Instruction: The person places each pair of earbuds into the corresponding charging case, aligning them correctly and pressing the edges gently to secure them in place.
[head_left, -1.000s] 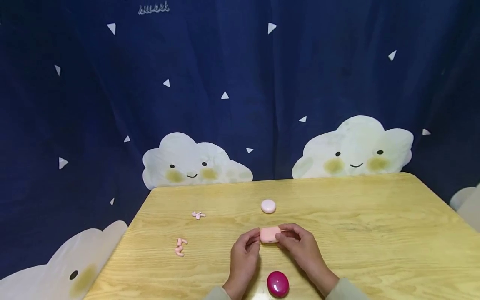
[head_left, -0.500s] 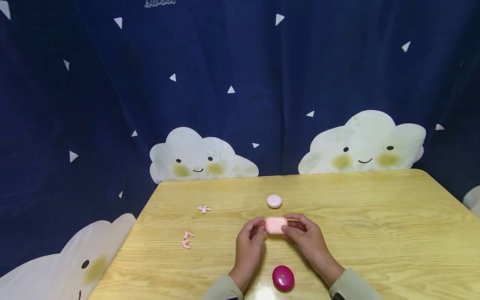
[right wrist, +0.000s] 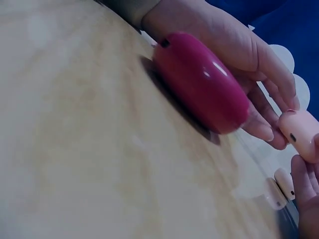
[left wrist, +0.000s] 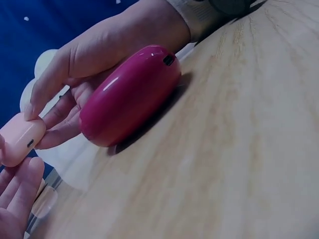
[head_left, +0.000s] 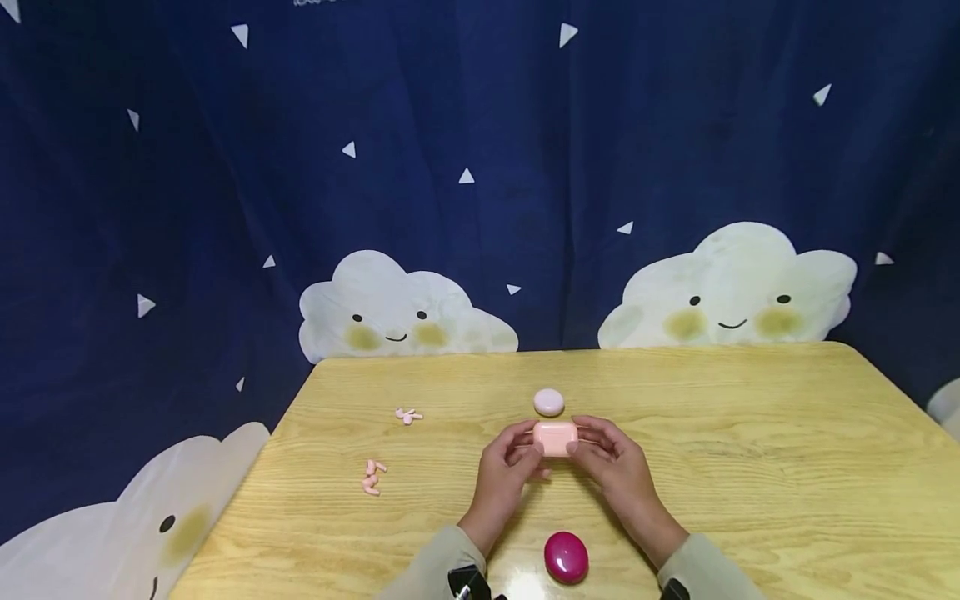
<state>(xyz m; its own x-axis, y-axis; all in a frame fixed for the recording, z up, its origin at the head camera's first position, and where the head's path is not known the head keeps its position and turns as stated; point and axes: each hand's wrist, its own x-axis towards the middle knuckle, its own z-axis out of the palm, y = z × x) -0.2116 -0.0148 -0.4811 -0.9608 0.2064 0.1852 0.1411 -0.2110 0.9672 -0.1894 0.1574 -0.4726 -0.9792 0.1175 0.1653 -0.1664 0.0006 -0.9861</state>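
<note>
Both hands hold a small light pink earbud case (head_left: 555, 437) just above the middle of the wooden table (head_left: 750, 433). My left hand (head_left: 525, 447) pinches its left end and my right hand (head_left: 588, 446) pinches its right end. The left wrist view shows the same pink case (left wrist: 19, 140) between the fingertips of both hands. The right wrist view shows the case (right wrist: 301, 130) too. A glossy magenta oval case (head_left: 566, 557) lies shut on the table between my wrists, large in both wrist views (left wrist: 129, 94) (right wrist: 199, 82).
A pale pink round case (head_left: 548, 402) sits just beyond the held case. Two small groups of pink earbuds lie to the left, one pair (head_left: 408, 415) farther and one group (head_left: 371, 477) nearer. A dark blue curtain (head_left: 480, 167) with clouds hangs behind the table.
The two hands have raised the pink case and carried it a little farther from me, toward the pale round case. Fingers now pinch both its ends.
</note>
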